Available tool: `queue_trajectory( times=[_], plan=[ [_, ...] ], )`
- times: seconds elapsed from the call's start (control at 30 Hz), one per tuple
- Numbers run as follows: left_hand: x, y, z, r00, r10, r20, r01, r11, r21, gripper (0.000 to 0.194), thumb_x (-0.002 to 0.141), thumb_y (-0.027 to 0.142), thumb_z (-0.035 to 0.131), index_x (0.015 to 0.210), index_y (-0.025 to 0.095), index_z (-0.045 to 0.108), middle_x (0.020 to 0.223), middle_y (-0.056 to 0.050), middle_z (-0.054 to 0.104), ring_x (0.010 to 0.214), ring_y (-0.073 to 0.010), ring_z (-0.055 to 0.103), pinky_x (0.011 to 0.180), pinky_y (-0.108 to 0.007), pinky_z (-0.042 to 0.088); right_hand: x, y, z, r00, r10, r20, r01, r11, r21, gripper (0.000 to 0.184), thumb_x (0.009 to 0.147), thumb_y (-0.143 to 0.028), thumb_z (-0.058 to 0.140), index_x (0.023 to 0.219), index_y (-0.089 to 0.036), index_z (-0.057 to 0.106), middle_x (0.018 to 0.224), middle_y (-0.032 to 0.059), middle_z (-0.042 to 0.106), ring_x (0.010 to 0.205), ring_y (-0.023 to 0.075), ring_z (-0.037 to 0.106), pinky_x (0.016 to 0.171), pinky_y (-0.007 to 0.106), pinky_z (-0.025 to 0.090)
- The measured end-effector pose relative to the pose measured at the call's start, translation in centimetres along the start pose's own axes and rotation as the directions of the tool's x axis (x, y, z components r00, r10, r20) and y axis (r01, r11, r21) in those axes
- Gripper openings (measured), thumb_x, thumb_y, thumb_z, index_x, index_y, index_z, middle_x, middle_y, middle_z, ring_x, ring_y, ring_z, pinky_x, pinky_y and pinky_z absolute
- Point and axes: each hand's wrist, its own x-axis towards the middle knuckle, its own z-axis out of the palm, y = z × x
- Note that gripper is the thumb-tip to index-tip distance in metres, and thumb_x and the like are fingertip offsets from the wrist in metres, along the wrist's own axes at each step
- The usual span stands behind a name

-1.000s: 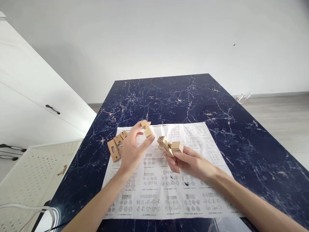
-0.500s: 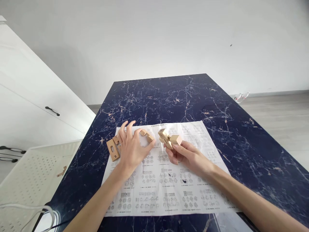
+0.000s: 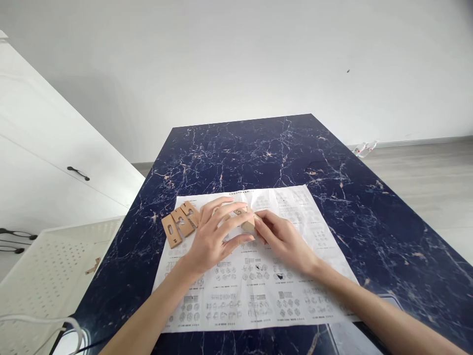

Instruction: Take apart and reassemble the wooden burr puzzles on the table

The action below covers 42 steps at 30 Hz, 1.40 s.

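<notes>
Interlocking wooden puzzle blocks [image 3: 248,225] are held between my two hands above the printed sheet [image 3: 254,305]. My left hand [image 3: 212,235] reaches over them from the left, fingers curved across the top and thumb below. From the right, my right hand [image 3: 283,240] pinches the same blocks with thumb and fingers. How the pieces fit together is mostly covered by my fingers. Left of my left hand, three slotted wooden pieces lie side by side: the outer one marked 2 [image 3: 171,230], a middle piece [image 3: 182,222] and an inner piece [image 3: 190,211].
The sheet of small diagrams lies on a dark blue marbled table [image 3: 236,153]. A white cabinet [image 3: 44,138] and a cream perforated surface [image 3: 62,266] with a small brown piece [image 3: 92,266] are at the left. A white cable [image 3: 48,318] runs at the lower left.
My hands have come together, the right one moving left with the wooden blocks. My left hand has shifted right onto them, uncovering the slotted pieces at the left.
</notes>
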Motion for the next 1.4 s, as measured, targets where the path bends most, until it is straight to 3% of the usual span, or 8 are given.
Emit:
queue_trajectory(
  times=[0.5, 0.57, 0.7, 1.0, 1.07, 1.13, 1.23, 1.4],
  plan=[
    [0.4, 0.7, 0.2, 0.977, -0.213, -0.001, 0.209, 0.959, -0.192, 0.012, 0.101, 0.034, 0.077, 0.110, 0.026, 0.073, 0.101, -0.003, 0.081, 0.102, -0.0242, 0.073, 0.095, -0.041, 0.059, -0.4, 1.2, 0.1, 0.969, -0.237, 0.067, 0.246, 0.918, -0.310, 0.028, 0.117, -0.039, 0.046, 0.119, -0.020, 0.067, 0.098, 0.0083, 0.072, 0.075, 0.0191, 0.064, 0.068, 0.034, 0.051],
    [0.5, 0.9, 0.0, 0.934, -0.357, 0.022, 0.353, 0.908, -0.227, 0.015, 0.101, 0.039, 0.076, 0.103, 0.024, 0.072, 0.097, -0.003, 0.078, 0.095, -0.0231, 0.073, 0.088, -0.038, 0.059, -0.6, 1.1, 0.3, 0.941, -0.317, 0.119, 0.338, 0.859, -0.383, 0.032, 0.118, -0.039, 0.044, 0.127, -0.018, 0.066, 0.101, 0.0101, 0.071, 0.073, 0.0189, 0.063, 0.065, 0.033, 0.051],
    [0.9, 1.4, -0.5, 0.748, -0.650, 0.135, 0.656, 0.692, -0.300, 0.027, 0.100, 0.049, 0.072, 0.096, 0.023, 0.072, 0.092, -0.003, 0.076, 0.085, -0.0217, 0.071, 0.080, -0.035, 0.058, -0.5, 0.9, 0.3, 0.903, -0.408, 0.135, 0.422, 0.785, -0.454, 0.033, 0.118, -0.036, 0.043, 0.132, -0.018, 0.066, 0.103, 0.0112, 0.072, 0.071, 0.0187, 0.063, 0.064, 0.033, 0.052],
    [1.4, 0.0, -1.3, 0.531, -0.847, 0.010, 0.793, 0.492, -0.359, 0.034, 0.097, 0.057, 0.072, 0.093, 0.023, 0.073, 0.093, -0.005, 0.078, 0.090, -0.0245, 0.072, 0.084, -0.038, 0.057, -0.7, 1.1, 0.1, 0.822, -0.544, 0.169, 0.560, 0.717, -0.415, 0.027, 0.115, -0.032, 0.052, 0.128, -0.018, 0.072, 0.106, 0.0127, 0.078, 0.081, 0.0231, 0.071, 0.071, 0.038, 0.056],
    [1.3, -0.8, -1.6, 0.544, -0.834, -0.089, 0.804, 0.549, -0.230, 0.034, 0.095, 0.057, 0.074, 0.089, 0.024, 0.072, 0.100, -0.005, 0.078, 0.098, -0.0268, 0.071, 0.091, -0.041, 0.056, -0.7, 1.1, 0.0, 0.855, -0.512, 0.079, 0.491, 0.752, -0.440, 0.026, 0.114, -0.033, 0.055, 0.127, -0.018, 0.072, 0.101, 0.0117, 0.077, 0.078, 0.0220, 0.069, 0.069, 0.037, 0.054],
    [1.0, -1.7, -1.9, 0.606, -0.780, -0.156, 0.782, 0.620, -0.060, 0.032, 0.093, 0.054, 0.076, 0.082, 0.024, 0.071, 0.111, -0.006, 0.077, 0.112, -0.0303, 0.067, 0.103, -0.047, 0.052, -0.5, 1.2, -0.1, 0.889, -0.458, -0.031, 0.392, 0.793, -0.468, 0.025, 0.113, -0.034, 0.056, 0.122, -0.018, 0.073, 0.095, 0.0098, 0.075, 0.073, 0.0205, 0.066, 0.065, 0.035, 0.050],
    [0.4, -3.0, -1.8, 0.674, -0.722, -0.156, 0.738, 0.667, 0.100, 0.036, 0.092, 0.052, 0.075, 0.071, 0.024, 0.067, 0.120, -0.009, 0.073, 0.125, -0.0355, 0.060, 0.115, -0.056, 0.045, 0.0, 1.5, -0.3, 0.913, -0.380, -0.145, 0.265, 0.826, -0.498, 0.025, 0.111, -0.036, 0.056, 0.114, -0.018, 0.074, 0.091, 0.0085, 0.073, 0.066, 0.0180, 0.061, 0.059, 0.033, 0.044],
    [-0.7, -4.2, -1.3, 0.709, -0.693, -0.129, 0.701, 0.673, 0.234, 0.038, 0.088, 0.049, 0.075, 0.063, 0.024, 0.060, 0.122, -0.012, 0.071, 0.132, -0.0410, 0.053, 0.117, -0.064, 0.040, 0.5, 2.2, -0.6, 0.924, -0.328, -0.199, 0.167, 0.811, -0.560, 0.026, 0.109, -0.039, 0.060, 0.106, -0.019, 0.075, 0.097, 0.0094, 0.073, 0.066, 0.0166, 0.059, 0.060, 0.032, 0.042]
  ],
)
